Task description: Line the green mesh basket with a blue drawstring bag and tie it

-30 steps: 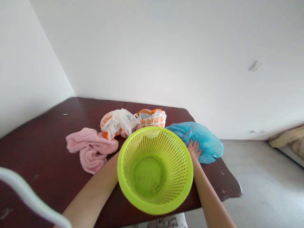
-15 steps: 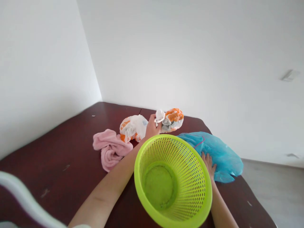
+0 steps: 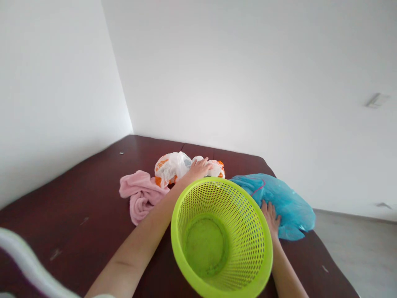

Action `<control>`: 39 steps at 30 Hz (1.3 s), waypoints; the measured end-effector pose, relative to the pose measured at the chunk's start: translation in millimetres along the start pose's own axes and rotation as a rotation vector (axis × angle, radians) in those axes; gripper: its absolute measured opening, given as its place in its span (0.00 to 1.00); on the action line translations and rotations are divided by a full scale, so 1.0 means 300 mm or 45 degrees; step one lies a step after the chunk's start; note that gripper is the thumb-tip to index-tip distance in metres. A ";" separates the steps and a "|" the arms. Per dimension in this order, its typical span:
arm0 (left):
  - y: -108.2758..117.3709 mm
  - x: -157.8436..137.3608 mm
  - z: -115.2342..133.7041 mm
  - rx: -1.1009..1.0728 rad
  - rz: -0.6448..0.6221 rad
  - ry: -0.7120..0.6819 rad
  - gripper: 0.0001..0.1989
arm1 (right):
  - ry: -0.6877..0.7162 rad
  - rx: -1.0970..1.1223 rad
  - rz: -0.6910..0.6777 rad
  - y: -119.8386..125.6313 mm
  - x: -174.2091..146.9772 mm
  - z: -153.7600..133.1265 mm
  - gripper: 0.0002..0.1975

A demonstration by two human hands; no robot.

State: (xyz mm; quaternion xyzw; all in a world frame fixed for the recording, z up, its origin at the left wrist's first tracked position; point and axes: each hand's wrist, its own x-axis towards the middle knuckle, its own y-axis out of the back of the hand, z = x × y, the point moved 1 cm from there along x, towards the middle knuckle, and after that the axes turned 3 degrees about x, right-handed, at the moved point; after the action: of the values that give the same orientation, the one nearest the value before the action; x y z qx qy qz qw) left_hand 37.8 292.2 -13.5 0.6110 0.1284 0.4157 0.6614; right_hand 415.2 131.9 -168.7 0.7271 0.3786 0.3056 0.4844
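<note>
My left hand lies with its fingers stretched out over a crumpled white and orange plastic bag. Just left of that hand sits another white and orange plastic bag, bunched up. My right hand rests palm down with its fingers apart, touching the near edge of a blue plastic bag that has a pink cord on it. Between my arms stands a bright green perforated basket, tilted with its mouth toward me and nothing inside it.
A pink fluffy cloth lies folded left of the bags. Everything stands on a dark red table set against white walls. A pale curved bar shows blurred at the lower left. Grey floor lies beyond the table's right edge.
The orange and white bag that my left hand held by its top has come down and left. That hand has let go, its fingers now spread. My right hand stays by the blue bag.
</note>
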 end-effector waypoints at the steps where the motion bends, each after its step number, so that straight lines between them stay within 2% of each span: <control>1: 0.021 0.002 -0.006 -0.030 0.012 0.020 0.32 | -0.020 0.042 0.019 -0.001 0.006 -0.002 0.47; 3: 0.098 -0.005 -0.017 -0.135 0.112 0.081 0.32 | -0.053 0.126 0.068 -0.001 0.020 -0.003 0.44; 7: 0.333 -0.085 -0.010 -0.287 0.406 0.187 0.17 | -0.066 0.315 0.220 0.034 0.042 0.026 0.39; 10: 0.465 -0.225 0.005 -0.176 0.462 0.260 0.17 | 0.020 0.476 0.257 0.103 0.065 0.058 0.32; 12: 0.489 -0.362 0.001 -0.091 0.463 0.326 0.17 | 0.087 0.597 0.222 0.163 0.100 0.066 0.29; 14: 0.459 -0.524 -0.019 -0.080 0.473 0.398 0.17 | 0.146 0.742 0.174 0.225 0.155 0.053 0.29; 18: 0.306 -0.839 -0.074 -0.187 0.471 0.718 0.18 | 0.358 1.034 0.074 0.342 0.290 -0.017 0.30; 21: 0.183 -1.001 -0.081 -0.288 0.515 0.962 0.18 | 0.515 1.071 -0.037 0.408 0.349 -0.060 0.30; 23: 0.112 -1.067 -0.067 -0.370 0.538 1.042 0.19 | 0.627 0.963 -0.076 0.436 0.338 -0.065 0.35; 25: 0.051 -1.106 -0.051 -0.434 0.534 1.055 0.19 | 0.744 0.765 -0.009 0.447 0.282 -0.044 0.41; 27: 0.001 -1.125 -0.044 -0.469 0.473 1.033 0.21 | 0.779 0.547 0.112 0.432 0.186 0.011 0.38; 28: -0.018 -1.129 -0.043 -0.482 0.432 1.017 0.22 | 0.729 0.465 0.162 0.413 0.127 0.052 0.34; 31: -0.053 -1.120 -0.043 -0.460 0.241 0.974 0.25 | 0.639 0.212 -0.046 0.296 -0.075 0.197 0.27; 32: -0.057 -1.113 -0.041 -0.411 0.179 0.955 0.25 | 0.631 0.170 -0.083 0.248 -0.141 0.244 0.28; 34: -0.058 -1.093 -0.030 -0.264 0.090 0.894 0.23 | 0.597 0.121 -0.014 0.159 -0.255 0.316 0.33; 37: -0.049 -1.068 -0.004 -0.109 0.037 0.796 0.21 | 0.554 0.141 0.151 0.080 -0.344 0.352 0.24; 39: -0.044 -1.059 0.010 -0.093 0.018 0.784 0.21 | 0.596 0.237 0.165 0.075 -0.341 0.339 0.18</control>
State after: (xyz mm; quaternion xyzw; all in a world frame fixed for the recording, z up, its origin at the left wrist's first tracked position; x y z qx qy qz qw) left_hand -152.5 66.8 -132.3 0.4330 0.3033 0.5901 0.6101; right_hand 449.4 -8.3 -190.6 0.7006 0.4596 0.4599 0.2939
